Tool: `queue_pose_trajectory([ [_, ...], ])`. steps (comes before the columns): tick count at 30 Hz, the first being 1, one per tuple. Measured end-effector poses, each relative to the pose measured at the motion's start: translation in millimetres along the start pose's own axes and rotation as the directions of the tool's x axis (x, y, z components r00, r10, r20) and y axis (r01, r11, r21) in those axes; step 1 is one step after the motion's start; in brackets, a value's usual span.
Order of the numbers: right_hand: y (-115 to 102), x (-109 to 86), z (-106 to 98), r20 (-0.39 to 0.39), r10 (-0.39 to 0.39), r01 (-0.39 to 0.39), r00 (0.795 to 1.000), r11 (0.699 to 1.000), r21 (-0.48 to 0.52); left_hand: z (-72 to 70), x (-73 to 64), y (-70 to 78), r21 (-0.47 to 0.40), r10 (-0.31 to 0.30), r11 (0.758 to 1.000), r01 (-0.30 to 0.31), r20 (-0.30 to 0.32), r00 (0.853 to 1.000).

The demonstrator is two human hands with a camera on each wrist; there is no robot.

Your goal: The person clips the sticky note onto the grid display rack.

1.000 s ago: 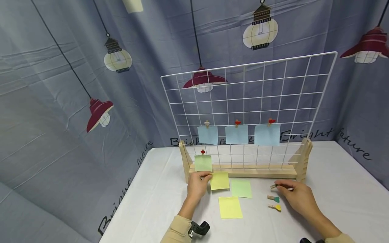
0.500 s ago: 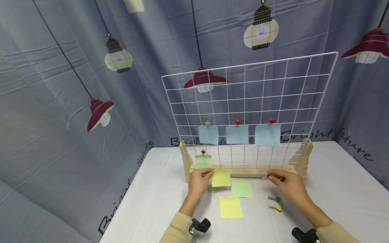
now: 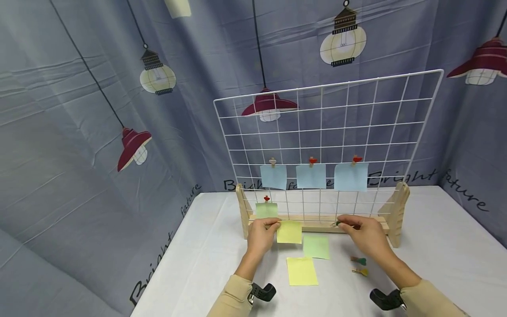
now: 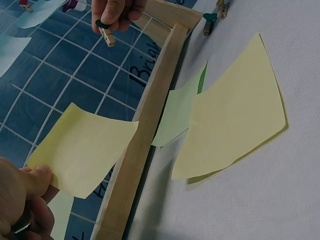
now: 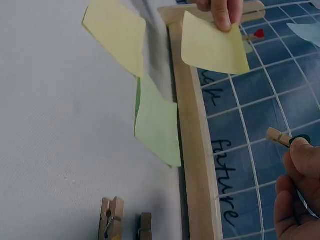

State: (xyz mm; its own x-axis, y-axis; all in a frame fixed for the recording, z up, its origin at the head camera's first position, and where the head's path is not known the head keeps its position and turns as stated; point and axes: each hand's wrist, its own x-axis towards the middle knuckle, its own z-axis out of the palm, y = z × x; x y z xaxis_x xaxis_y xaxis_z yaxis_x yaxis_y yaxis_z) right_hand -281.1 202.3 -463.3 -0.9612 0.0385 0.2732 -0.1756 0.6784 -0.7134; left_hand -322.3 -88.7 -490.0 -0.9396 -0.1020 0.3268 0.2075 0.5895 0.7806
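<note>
My left hand (image 3: 260, 236) pinches a yellow sticky note (image 3: 289, 232) by its left edge, holding it up before the wooden base of the white wire grid (image 3: 332, 127). In the right wrist view the note (image 5: 212, 47) hangs off the thumb and fingertips. Between the thumb and fingers of my right hand (image 3: 364, 233) is a small wooden clothespin (image 5: 278, 136) with a dark green ornament, raised in front of the grid's lower right part. A green note (image 3: 266, 210) hangs at the grid's lower left under a red-heart clothespin (image 3: 267, 199), partly hidden by my left hand.
Three blue notes (image 3: 310, 176) hang clipped in a row on the grid. On the white table lie a green note (image 3: 316, 246), a yellow note (image 3: 302, 271), a green-heart clothespin (image 3: 358, 260) and a yellow-heart clothespin (image 3: 360, 272). The grid's wooden foot (image 3: 398, 213) stands at right.
My right hand has carried the clothespin up and left from the table toward the grid. My left hand has raised the yellow note slightly.
</note>
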Motion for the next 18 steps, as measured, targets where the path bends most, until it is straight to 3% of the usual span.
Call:
queue_pose_trajectory([
  [18,-31.2,18.2,6.4,0.031,-0.049,0.048,0.998,0.998,0.042,0.9,10.5,8.1,0.010,0.012,1.000,-0.012,-0.010,1.000],
])
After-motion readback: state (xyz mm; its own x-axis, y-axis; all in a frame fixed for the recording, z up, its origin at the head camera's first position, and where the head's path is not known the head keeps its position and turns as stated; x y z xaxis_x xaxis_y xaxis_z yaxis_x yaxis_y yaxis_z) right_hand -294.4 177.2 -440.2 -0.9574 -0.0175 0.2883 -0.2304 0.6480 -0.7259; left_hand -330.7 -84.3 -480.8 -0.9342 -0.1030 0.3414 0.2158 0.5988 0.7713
